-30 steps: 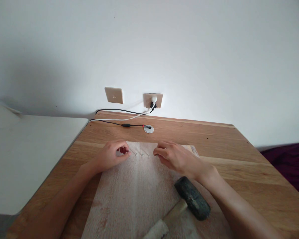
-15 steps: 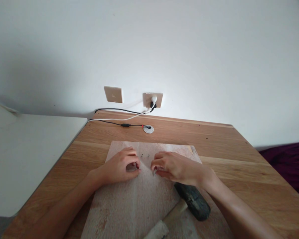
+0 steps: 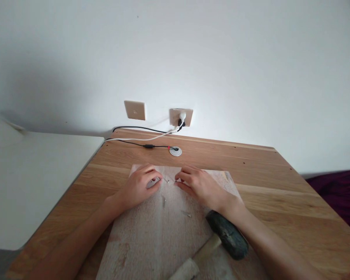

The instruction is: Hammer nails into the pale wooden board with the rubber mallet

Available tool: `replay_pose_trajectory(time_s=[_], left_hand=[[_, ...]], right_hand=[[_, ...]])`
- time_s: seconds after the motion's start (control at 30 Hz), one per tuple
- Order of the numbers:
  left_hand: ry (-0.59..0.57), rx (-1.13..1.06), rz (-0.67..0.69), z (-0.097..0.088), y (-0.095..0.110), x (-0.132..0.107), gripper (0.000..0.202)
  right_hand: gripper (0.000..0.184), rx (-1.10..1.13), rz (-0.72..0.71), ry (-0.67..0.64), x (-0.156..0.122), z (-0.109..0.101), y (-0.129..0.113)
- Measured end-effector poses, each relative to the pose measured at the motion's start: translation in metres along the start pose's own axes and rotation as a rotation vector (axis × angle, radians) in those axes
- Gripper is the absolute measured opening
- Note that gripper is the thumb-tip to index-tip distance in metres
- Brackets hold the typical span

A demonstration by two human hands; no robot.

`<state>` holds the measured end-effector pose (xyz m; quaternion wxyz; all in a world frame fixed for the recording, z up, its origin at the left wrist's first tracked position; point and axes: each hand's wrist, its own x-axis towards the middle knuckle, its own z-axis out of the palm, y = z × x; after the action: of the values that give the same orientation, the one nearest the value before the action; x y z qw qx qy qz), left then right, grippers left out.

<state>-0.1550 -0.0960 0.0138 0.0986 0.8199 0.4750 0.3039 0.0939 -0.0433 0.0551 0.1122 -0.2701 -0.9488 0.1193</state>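
Note:
My left hand (image 3: 142, 184) is curled above the upper part of a whitish wooden board (image 3: 140, 237), thumb and forefinger pinched at the end of a small nail (image 3: 168, 181). Just across from it, my right hand (image 3: 200, 186) has its fingertips closed at a second thin nail, mostly hidden by the fingers. Lower on the board are two more nails, one below the left fingertips (image 3: 164, 200) and another farther right (image 3: 188, 215). A hammer with a dark head (image 3: 227, 235) and pale handle lies on the board beneath my right forearm.
The board rests on a wooden table (image 3: 268, 186) against a white wall. Black and white cables (image 3: 148, 146) run along the table's back to a wall socket (image 3: 181, 117) and a round grommet (image 3: 175, 151). A white surface (image 3: 46, 175) adjoins at left; purple cloth (image 3: 338, 194) lies at right.
Both hands have moved up the board, away from the two lower nails, which now lie uncovered. Their fingertips are now at the two upper nails. The hammer stays in place.

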Motion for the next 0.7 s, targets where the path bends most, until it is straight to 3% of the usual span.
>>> replay_pose_trajectory(time_s=[0.43, 0.7], left_hand=[[-0.014, 0.095, 0.048, -0.0011, 0.0024, 0.0033, 0.015], [0.030, 0.147, -0.028, 0.0044, 0.0070, 0.0050, 0.015]], right_hand=[[0.017, -0.070, 0.001, -0.037, 0.0012, -0.0008, -0.0036], [0.018, -0.096, -0.076, -0.029, 0.0022, -0.0017, -0.0052]])
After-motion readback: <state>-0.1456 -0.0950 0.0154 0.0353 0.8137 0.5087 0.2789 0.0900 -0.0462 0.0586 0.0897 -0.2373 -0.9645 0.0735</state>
